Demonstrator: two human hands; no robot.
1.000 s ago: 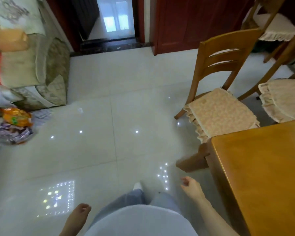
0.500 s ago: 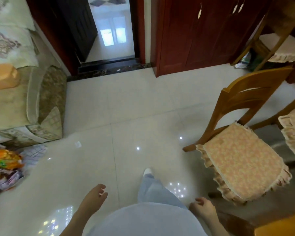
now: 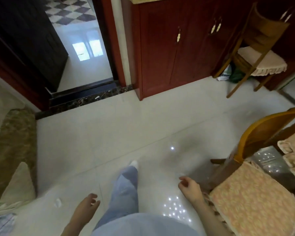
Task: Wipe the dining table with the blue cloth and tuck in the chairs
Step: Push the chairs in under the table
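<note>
Counter is leaving view as the person is walking past the chair (image 3: pixel 255 201); left hand (image 3: pixel 88 204) and right hand (image 3: pixel 189 186) are hanging loosely curled, empty, probably fetching the blue cloth.

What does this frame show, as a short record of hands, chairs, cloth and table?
left hand: holds nothing, fingers loosely curled, over the floor
right hand: holds nothing, fingers loosely curled, close to the near chair
near chair: at the person's right, patterned cushion on its seat
far chair: beside the red cabinet
blue cloth: not in view
dining table: not in view
</note>
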